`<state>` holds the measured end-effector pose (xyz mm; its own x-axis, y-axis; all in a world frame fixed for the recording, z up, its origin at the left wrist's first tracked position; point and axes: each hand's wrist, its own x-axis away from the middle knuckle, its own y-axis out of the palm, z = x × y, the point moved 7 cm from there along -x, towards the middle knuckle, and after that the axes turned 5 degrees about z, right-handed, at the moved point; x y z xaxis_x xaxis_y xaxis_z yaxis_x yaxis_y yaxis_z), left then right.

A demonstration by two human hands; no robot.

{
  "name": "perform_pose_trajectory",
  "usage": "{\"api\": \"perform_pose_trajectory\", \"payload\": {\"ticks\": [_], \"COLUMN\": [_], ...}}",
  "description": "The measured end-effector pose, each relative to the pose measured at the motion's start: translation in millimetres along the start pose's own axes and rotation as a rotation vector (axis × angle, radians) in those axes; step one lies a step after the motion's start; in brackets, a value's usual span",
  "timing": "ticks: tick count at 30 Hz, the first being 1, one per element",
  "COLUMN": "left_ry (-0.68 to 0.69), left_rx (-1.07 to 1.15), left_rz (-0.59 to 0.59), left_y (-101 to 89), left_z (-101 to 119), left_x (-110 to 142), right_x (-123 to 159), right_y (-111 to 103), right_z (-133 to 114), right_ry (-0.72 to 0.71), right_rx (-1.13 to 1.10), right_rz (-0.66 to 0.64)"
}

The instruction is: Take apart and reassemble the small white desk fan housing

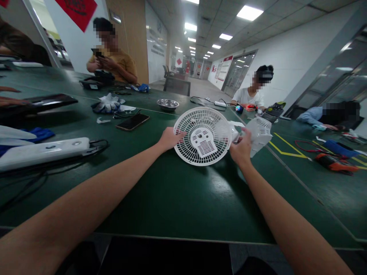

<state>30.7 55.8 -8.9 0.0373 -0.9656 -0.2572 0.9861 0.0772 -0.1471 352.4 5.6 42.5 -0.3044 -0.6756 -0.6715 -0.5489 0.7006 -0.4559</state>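
A round white fan grille with radial slats is held up over the green table, its vented centre plate facing me. My left hand grips the grille's left rim, thumb over the front slats. On the other side, my right hand is closed around a white plastic part beside the grille's right rim; its exact shape is partly hidden by the fingers. A translucent white vented housing sticks out to the right, just behind that hand. Whether it joins the held part, I cannot tell.
A metal bowl stands behind the grille. To the left are a phone, work gloves and a white power strip-like device with black cables. An orange-black meter lies at the right. Several people sit around the table.
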Motion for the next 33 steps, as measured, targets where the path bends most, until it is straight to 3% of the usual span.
{"api": "perform_pose_trajectory", "payload": {"ticks": [3,7,10,12,15,17,20,23,27,33], "left_ry": [0.006,0.015,0.019,0.021,0.039,0.083,0.23,0.439,0.647,0.79], "left_rx": [0.001,0.0,0.002,0.003,-0.019,-0.056,-0.158,-0.3,-0.435,-0.494], "left_rz": [-0.012,-0.025,-0.021,-0.018,0.008,0.034,0.115,0.293,0.492,0.495], "left_y": [0.1,0.3,0.3,0.4,-0.6,-1.7,-5.5,-15.4,-28.4,-32.0], "left_z": [-1,1,3,5,10,17,32,50,64,67], "left_x": [-1,1,2,3,6,8,13,20,28,27], "right_x": [8,8,4,1,0,8,44,77,84,74], "right_y": [21,32,30,22,12,19,43,50,49,43], "right_z": [-1,0,-3,-9,-17,-12,-9,-18,-30,-42], "right_ry": [-0.046,-0.092,-0.123,-0.154,-0.084,0.14,0.557,0.799,0.9,0.801], "right_rx": [0.076,0.158,0.203,0.196,0.036,-0.169,-0.424,-0.563,-0.779,-0.897], "right_rz": [-0.179,-0.271,-0.263,-0.187,-0.136,-0.304,-0.807,-1.202,-1.302,-1.284]}}
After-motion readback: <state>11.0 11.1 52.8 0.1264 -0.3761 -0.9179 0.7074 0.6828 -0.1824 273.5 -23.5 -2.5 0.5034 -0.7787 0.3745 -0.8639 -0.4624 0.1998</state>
